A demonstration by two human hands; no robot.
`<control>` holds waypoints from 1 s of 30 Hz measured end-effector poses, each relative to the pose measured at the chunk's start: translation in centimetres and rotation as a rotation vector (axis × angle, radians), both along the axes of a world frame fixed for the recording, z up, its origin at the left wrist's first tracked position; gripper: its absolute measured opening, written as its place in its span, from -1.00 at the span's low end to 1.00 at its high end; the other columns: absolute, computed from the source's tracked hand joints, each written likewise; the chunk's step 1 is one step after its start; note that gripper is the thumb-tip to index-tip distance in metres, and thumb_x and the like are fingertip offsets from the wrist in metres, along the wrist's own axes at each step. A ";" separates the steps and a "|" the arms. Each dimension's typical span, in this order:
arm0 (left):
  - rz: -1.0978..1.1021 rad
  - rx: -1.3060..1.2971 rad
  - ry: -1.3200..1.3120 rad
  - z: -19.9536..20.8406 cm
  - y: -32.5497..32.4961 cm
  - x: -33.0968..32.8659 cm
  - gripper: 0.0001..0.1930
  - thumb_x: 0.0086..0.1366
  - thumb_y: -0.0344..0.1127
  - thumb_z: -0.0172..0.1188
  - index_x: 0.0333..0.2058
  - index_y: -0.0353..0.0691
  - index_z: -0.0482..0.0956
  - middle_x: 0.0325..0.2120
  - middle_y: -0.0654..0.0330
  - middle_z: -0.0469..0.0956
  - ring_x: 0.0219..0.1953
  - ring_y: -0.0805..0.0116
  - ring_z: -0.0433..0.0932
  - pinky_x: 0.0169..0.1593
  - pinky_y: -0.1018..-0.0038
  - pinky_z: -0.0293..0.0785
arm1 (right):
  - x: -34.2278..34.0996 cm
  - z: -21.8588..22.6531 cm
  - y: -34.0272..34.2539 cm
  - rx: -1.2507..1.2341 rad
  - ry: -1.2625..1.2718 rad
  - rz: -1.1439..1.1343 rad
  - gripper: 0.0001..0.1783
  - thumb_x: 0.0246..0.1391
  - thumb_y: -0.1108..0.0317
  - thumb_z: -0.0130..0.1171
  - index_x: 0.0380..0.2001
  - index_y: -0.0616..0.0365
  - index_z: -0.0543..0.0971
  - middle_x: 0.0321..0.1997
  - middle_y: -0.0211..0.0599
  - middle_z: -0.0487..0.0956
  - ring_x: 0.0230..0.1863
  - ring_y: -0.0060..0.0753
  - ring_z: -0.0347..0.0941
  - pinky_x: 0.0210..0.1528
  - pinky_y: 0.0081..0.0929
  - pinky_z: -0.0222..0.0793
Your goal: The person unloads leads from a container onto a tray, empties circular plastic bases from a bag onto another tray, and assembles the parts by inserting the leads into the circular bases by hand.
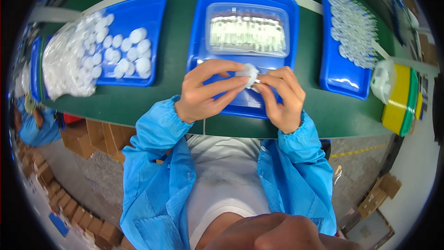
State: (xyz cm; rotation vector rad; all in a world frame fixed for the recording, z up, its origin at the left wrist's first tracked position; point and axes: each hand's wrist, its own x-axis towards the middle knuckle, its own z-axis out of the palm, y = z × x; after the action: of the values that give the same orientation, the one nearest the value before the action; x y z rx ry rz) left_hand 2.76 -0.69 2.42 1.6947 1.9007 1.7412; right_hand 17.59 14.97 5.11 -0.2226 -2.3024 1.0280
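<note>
My left hand (206, 90) grips a white round plastic piece (251, 72) by its rim, over the blue middle tray (196, 46). From the other side, my right hand (284, 96) pinches a small white part (257, 81) against that round piece; the fingers hide most of it. Just beyond my hands, a clear plastic box (215, 52) lies in the middle tray, packed with rows of thin whitish sticks (247, 32) with darker ends. Both hands are closed, thumbs against fingers.
At left, a blue tray (155, 32) carries loose white round pieces (132, 53) and a clear plastic bag (64, 67) of more. A right-hand blue tray (344, 83) holds many translucent stemmed pieces (354, 32). Beside it stands a yellow-green box (400, 95) with a clear bag.
</note>
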 end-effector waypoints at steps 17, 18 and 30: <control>0.242 -0.293 0.039 2.2 1.3 -7.2 -0.67 0.30 -0.35 0.35 0.05 -0.20 0.70 0.17 0.03 0.56 0.21 0.06 0.53 0.27 0.21 0.43 | 3.8 0.8 19.7 1.298 -0.610 -0.205 -0.93 -0.06 0.49 0.19 -0.45 0.16 0.64 -0.22 -0.30 0.57 0.10 -0.21 0.45 0.38 -0.08 0.21; 0.205 -0.285 0.062 2.0 2.0 -8.2 -0.67 0.31 -0.32 0.34 0.05 -0.19 0.70 0.18 0.02 0.56 0.20 0.02 0.54 0.25 0.22 0.45 | 3.6 0.3 20.0 1.314 -0.630 -0.208 -0.91 -0.04 0.50 0.18 -0.44 0.17 0.65 -0.18 -0.29 0.58 0.10 -0.20 0.45 0.39 -0.07 0.20; 0.088 -0.443 -0.198 1.5 0.4 -6.7 -0.77 0.38 -0.40 0.28 -0.07 -0.40 0.69 -0.17 0.00 0.70 -0.15 0.22 0.68 -0.01 0.40 0.60 | 3.5 1.5 5.0 0.464 -0.165 0.033 -0.65 -0.05 0.47 0.41 -0.12 0.18 0.68 -0.23 -0.21 0.63 -0.25 -0.10 0.53 -0.24 -0.18 0.37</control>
State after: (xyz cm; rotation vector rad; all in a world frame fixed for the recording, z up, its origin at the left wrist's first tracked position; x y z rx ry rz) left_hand -3.92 -0.33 3.91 1.2524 2.0933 1.3172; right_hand 21.11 19.94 6.57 -0.0814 -2.6262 0.4788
